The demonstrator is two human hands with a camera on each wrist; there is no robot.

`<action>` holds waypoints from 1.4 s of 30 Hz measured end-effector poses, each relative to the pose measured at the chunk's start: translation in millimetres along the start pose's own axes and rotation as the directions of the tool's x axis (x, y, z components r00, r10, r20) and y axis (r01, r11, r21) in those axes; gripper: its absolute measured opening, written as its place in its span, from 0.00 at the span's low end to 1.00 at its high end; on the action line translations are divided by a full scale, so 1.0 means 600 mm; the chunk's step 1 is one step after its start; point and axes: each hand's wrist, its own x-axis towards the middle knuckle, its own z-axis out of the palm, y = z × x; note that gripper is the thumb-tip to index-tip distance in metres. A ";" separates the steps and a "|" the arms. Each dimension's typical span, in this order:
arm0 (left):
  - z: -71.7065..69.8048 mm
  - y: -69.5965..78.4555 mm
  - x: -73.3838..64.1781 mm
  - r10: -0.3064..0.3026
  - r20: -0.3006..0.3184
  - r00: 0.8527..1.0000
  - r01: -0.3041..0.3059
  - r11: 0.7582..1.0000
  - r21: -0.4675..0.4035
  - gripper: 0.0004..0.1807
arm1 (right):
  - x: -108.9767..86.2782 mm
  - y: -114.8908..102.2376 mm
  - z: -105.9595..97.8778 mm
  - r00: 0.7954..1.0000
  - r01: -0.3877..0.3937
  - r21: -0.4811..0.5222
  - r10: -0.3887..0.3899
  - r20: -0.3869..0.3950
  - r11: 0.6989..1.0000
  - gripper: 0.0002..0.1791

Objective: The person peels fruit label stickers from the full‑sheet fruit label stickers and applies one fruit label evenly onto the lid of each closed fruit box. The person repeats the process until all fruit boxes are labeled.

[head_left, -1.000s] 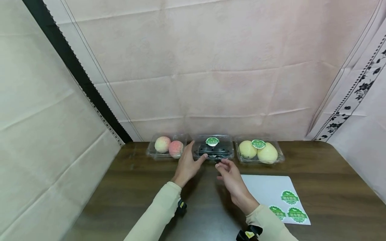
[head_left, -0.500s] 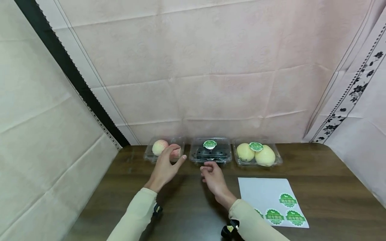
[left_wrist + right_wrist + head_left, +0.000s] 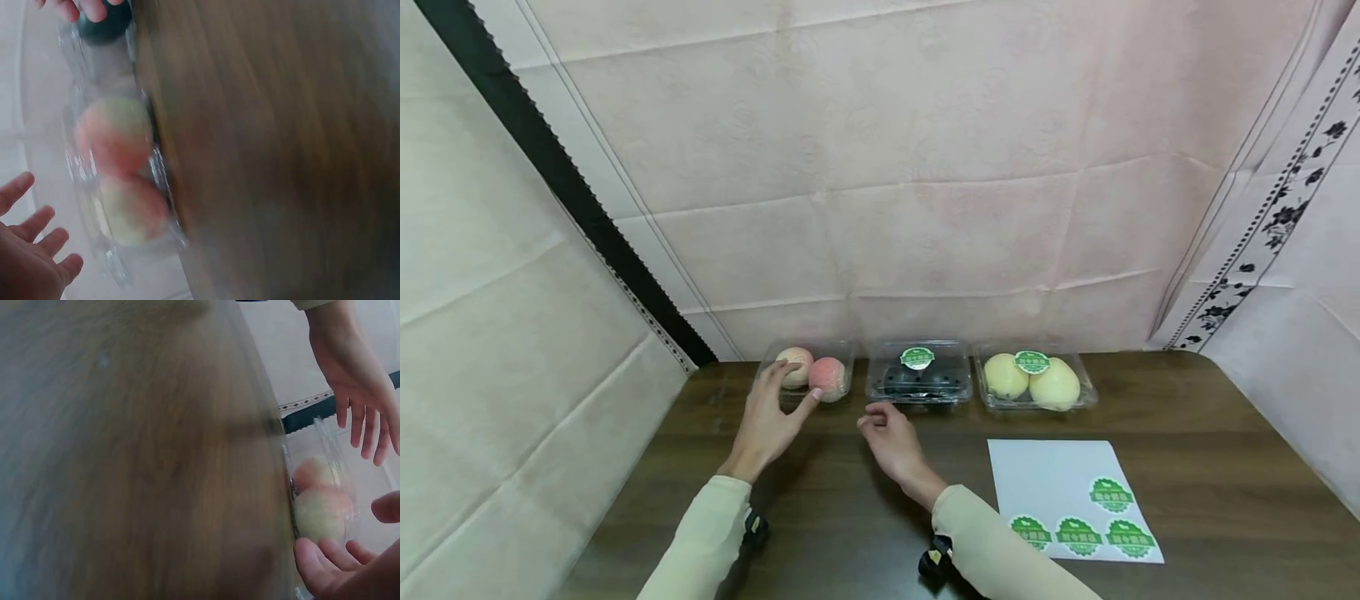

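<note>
My left hand (image 3: 767, 425) reaches with spread fingers in front of the left clear plastic clamshell box (image 3: 167, 178), which holds two pink-and-cream peaches (image 3: 827, 377). In the head view its fingertips overlap the box's near side; the left wrist view shows them beside the box, holding nothing. My right hand (image 3: 893, 446) hovers over the table, its fingers loosely bent and nothing visible between them. It is in front of the gap between the peach box and the middle clamshell box (image 3: 955, 362), which contains dark fruit and bears a green round sticker (image 3: 917, 358).
Right of the middle stands a third clamshell box (image 3: 1088, 396) with two pale yellow fruits and a green sticker on its lid. A white sheet (image 3: 1037, 475) carrying several green stickers lies on the wooden table (image 3: 820, 533). A cloth wall (image 3: 925, 233) rises behind the boxes.
Both hands have moved left: the left from the middle box to the peach box, the right from before the middle box to its left front. The boxes stay put.
</note>
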 end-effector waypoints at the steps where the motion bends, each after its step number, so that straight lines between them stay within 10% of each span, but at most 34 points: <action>1: -0.003 -0.006 0.003 -0.013 -0.004 1.000 0.013 1.000 0.000 0.39 | 0.002 -0.001 0.005 1.000 -0.004 0.002 0.004 0.018 1.000 0.17; 12: 0.001 -0.074 0.021 -0.133 -0.100 0.986 0.114 0.977 -0.180 0.36 | 0.015 -0.006 0.029 0.988 0.009 -0.165 0.017 0.154 0.986 0.34; 20: 0.002 -0.088 0.034 -0.292 -0.060 0.955 0.261 0.918 -0.298 0.46 | 0.030 -0.008 0.053 0.982 -0.081 -0.088 0.095 0.164 0.993 0.49; 29: 0.003 -0.101 0.045 -0.417 0.067 0.907 0.380 0.737 -0.559 0.50 | 0.045 -0.011 0.097 0.988 -0.084 -0.018 0.086 0.130 0.996 0.56; 36: -0.009 -0.111 0.045 -0.395 0.238 0.887 0.425 0.500 -0.755 0.46 | 0.056 -0.007 0.114 0.992 -0.079 0.025 0.076 0.103 0.997 0.59; 42: -0.011 -0.116 0.050 -0.303 0.360 0.882 0.466 0.459 -0.756 0.46 | 0.061 -0.005 0.109 0.990 -0.087 0.034 0.083 0.110 0.996 0.61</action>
